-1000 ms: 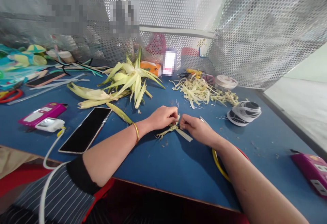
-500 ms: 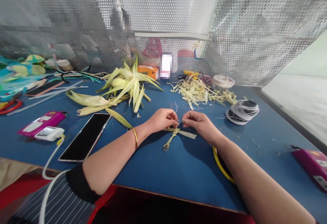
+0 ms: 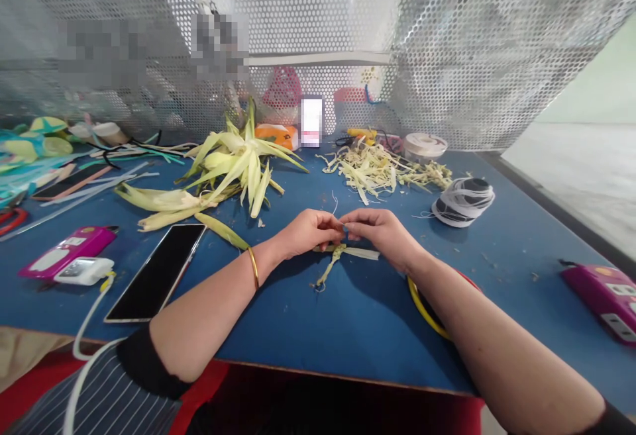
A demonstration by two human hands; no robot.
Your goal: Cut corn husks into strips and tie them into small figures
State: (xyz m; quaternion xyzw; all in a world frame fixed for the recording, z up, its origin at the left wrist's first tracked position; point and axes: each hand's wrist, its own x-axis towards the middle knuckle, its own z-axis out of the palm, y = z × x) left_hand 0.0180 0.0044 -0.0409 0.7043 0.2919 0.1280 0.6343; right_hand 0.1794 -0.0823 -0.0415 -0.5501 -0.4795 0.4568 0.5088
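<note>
My left hand (image 3: 314, 231) is closed in a pinch on a thin white thread (image 3: 334, 203), whose loose end sticks up above the fingers. Fingertips touching those of the left, my right hand (image 3: 373, 231) is also pinched, on thread mostly hidden between them. Just under both hands lies a small knotted strip of pale corn husk (image 3: 328, 269) on the blue table. One flat end of the husk reaches right beneath my right hand, and a thin, frayed tail points toward me.
Corn husks (image 3: 238, 157) lie at back left, shredded husk (image 3: 370, 169) at back right. A thread spool (image 3: 464, 202) stands right of my hands. A phone (image 3: 158, 273) and purple power strip (image 3: 69, 256) lie left; a yellow ring (image 3: 422, 309) is under my right forearm.
My two hands have come together, the right moving left until the fingertips meet over the knotted husk. The whole view has shifted slightly.
</note>
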